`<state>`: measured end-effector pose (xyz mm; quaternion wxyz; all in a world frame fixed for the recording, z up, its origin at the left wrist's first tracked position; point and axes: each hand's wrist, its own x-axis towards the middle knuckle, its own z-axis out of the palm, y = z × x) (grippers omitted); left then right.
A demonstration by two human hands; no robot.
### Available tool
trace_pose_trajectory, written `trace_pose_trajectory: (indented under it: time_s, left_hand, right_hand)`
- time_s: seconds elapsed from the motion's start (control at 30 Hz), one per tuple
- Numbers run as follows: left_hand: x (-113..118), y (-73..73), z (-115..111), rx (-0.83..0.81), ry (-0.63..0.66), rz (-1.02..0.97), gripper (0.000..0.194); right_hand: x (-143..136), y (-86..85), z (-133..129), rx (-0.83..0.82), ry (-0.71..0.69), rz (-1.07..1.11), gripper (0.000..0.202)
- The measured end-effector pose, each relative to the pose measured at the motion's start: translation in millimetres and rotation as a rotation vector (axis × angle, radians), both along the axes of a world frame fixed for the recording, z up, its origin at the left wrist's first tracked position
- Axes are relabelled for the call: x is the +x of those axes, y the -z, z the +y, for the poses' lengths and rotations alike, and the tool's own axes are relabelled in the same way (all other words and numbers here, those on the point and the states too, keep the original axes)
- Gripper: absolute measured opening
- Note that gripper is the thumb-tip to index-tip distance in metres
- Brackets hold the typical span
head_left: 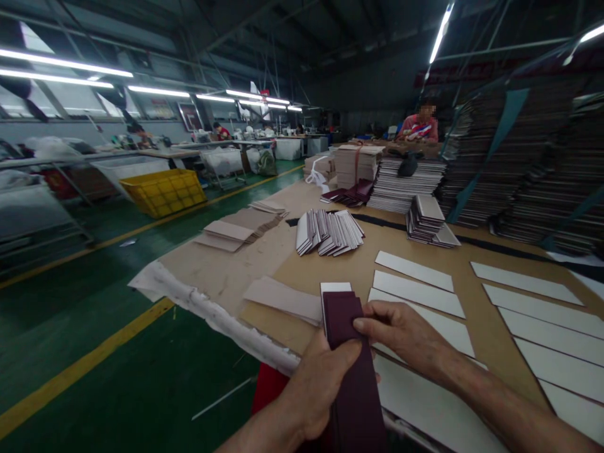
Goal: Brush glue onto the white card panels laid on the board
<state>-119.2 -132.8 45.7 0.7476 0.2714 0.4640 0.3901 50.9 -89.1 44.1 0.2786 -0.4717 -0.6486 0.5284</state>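
Observation:
Several long maroon strips, stacked together, stand out over the table's near edge. My left hand is wrapped round the stack from the left, its thumb across the front. Further up, my right hand pinches the stack's right edge between thumb and fingers. A white end of a strip shows behind the maroon ones. On the table, white strips lie in rows to the right, and thin beige strips lie just left of the stack.
Fanned white-edged pieces and a small pile stand mid-table. More beige sheets lie at left. Tall stacks rise at right. A person is behind the table. A yellow bin stands on the green floor.

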Motion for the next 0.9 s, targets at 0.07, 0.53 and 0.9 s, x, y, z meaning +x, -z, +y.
trace_pose_trajectory:
  time_s: [0.07,0.53,0.9]
  left_hand:
    - [1.9,1.4,-1.3,0.023,0.033,0.009,0.034]
    - [3.9,9.4,1.5,0.26,0.114,0.134,0.029]
    - [-1.0,-0.6,-0.7,0.581,0.106,0.382,0.031]
  right_hand:
    - [-2.9,-0.1,-3.2,-0.01,0.111,0.016,0.037]
    - [-2.2,-11.6,-13.5,-0.121,0.178,0.136,0.039]
    - [-9.2,-14.8,-25.7,-0.213,0.303,0.264,0.042]
